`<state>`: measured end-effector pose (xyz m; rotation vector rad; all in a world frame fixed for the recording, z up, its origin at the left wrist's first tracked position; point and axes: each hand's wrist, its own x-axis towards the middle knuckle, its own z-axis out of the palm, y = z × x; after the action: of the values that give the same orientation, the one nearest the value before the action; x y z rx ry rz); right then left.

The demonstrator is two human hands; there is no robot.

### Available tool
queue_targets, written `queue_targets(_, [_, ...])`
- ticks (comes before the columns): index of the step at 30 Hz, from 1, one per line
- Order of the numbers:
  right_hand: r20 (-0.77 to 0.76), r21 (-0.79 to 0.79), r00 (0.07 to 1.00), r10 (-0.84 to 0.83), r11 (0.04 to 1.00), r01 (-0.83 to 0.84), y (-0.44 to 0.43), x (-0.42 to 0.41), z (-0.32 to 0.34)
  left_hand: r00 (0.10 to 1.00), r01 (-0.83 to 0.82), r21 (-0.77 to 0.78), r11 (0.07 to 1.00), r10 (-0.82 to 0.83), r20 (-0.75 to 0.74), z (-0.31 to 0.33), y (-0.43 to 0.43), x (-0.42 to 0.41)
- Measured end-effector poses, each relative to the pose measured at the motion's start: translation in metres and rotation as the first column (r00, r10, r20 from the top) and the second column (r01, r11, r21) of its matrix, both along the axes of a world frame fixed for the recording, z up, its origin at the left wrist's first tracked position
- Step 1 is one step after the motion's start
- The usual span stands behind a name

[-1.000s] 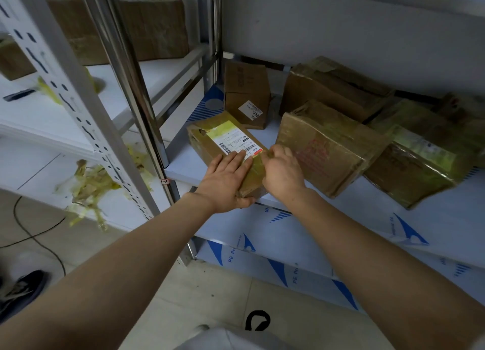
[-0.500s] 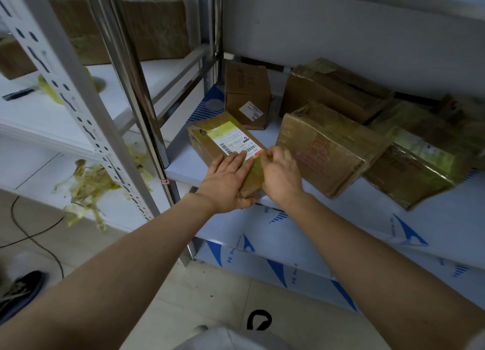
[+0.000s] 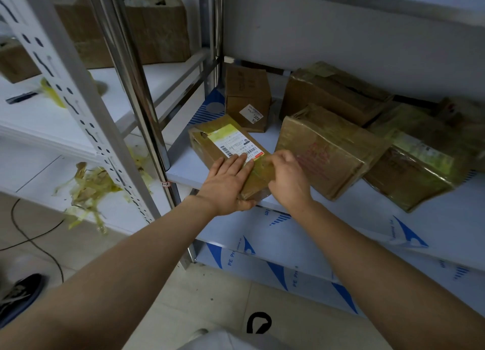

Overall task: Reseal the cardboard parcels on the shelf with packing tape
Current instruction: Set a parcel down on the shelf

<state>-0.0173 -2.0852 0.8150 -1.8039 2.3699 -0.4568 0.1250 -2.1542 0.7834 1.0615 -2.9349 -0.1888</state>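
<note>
Our left hand lies flat, fingers straight, on the near end of the labelled parcel. Our right hand curls its fingers on the parcel's taped right edge; whether they pinch anything we cannot tell. The parcel sits at the shelf's near left corner, with a larger parcel just to its right.

The left hand and right hand hide the near end of the small parcel. The right hand's fingertips curl out of sight, its hold unclear. Print on the label is too small to read. The left edge cuts off a shoe.
</note>
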Motion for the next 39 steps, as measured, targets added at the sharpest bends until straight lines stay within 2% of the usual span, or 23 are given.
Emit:
queue_targets(1, [-0.022, 0.022, 1.000, -0.006, 1.000, 0.006, -0.002, 0.001, -0.002, 1.000, 0.000, 0.001, 1.000, 0.000, 0.002, 0.000, 0.000, 0.000])
queue_targets(4, [-0.219, 0.110, 0.974, 0.052, 0.994, -0.028, -0.009, 0.005, -0.007, 1.000, -0.004, 0.002, 1.000, 0.004, 0.005, 0.000, -0.001, 0.000])
queue_targets(6, [-0.242, 0.114, 0.969, 0.059, 0.993, -0.031, -0.011, 0.006, -0.007, 1.000, -0.004, 0.007, 1.000, 0.004, 0.012, 0.001, 0.000, 0.000])
queue_targets(11, [-0.178, 0.129, 0.975, 0.133, 0.985, -0.111, 0.002, 0.006, -0.008, 1.000, -0.010, 0.015, 1.000, 0.010, -0.002, 0.002, 0.000, 0.001])
queue_targets(16, [0.122, 0.022, 0.992, 0.033, 0.999, -0.036, 0.006, 0.004, -0.006, 0.999, 0.002, 0.077, 0.997, -0.005, 0.040, 0.008, 0.001, 0.001])
queue_targets(18, [0.197, 0.084, 0.980, 0.021, 0.996, -0.038, 0.010, 0.009, -0.011, 0.999, -0.009, 0.130, 0.992, 0.002, 0.052, 0.013, 0.002, 0.000])
queue_targets(20, [0.193, 0.162, 0.981, 0.028, 0.985, -0.060, 0.015, 0.008, -0.015, 0.999, -0.029, 0.233, 0.972, 0.034, -0.015, 0.020, 0.004, -0.002])
queue_targets(23, [0.097, 0.201, 0.994, 0.050, 0.977, -0.068, 0.017, -0.013, -0.008, 0.981, 0.038, 0.426, 0.904, 0.048, -0.190, 0.027, 0.007, 0.005])
queue_targets(25, [0.046, 0.280, 0.996, 0.077, 0.956, -0.086, 0.019, -0.030, -0.002, 0.906, -0.002, 0.392, 0.920, 0.167, -0.389, 0.027, 0.007, 0.018])
queue_targets(27, [0.013, 0.361, 0.995, 0.096, 0.928, -0.094, 0.020, -0.039, 0.003, 0.721, -0.266, 0.252, 0.931, 0.365, -0.589, 0.026, -0.001, 0.032])
queue_targets(29, [0.027, 0.356, 0.993, 0.112, 0.928, -0.114, 0.019, -0.036, 0.007, 0.557, -0.486, 0.275, 0.829, 0.537, -0.634, 0.025, -0.015, 0.041])
queue_targets(30, [0.050, 0.337, 0.991, 0.127, 0.932, -0.136, 0.018, -0.031, 0.007, 0.525, -0.503, 0.369, 0.782, 0.615, -0.588, 0.025, -0.021, 0.042])
queue_targets(32, [0.073, 0.297, 0.984, 0.164, 0.938, -0.178, 0.013, -0.018, 0.004, 0.437, -0.393, 0.651, 0.649, 0.755, -0.489, 0.026, -0.031, 0.040])
queue_targets(34, [0.006, 0.289, 0.982, 0.189, 0.940, -0.183, 0.009, -0.008, -0.005, 0.342, -0.236, 0.845, 0.480, 0.855, -0.390, 0.028, -0.033, 0.037])
queue_targets(36, [-0.119, 0.282, 0.972, 0.202, 0.945, -0.162, 0.007, -0.005, -0.014, 0.334, -0.188, 0.884, 0.428, 0.874, -0.353, 0.028, -0.033, 0.036])
queue_targets(39, [-0.179, 0.256, 0.963, 0.201, 0.955, -0.152, 0.006, -0.006, -0.021, 0.362, -0.166, 0.884, 0.437, 0.861, -0.357, 0.021, -0.034, 0.037])
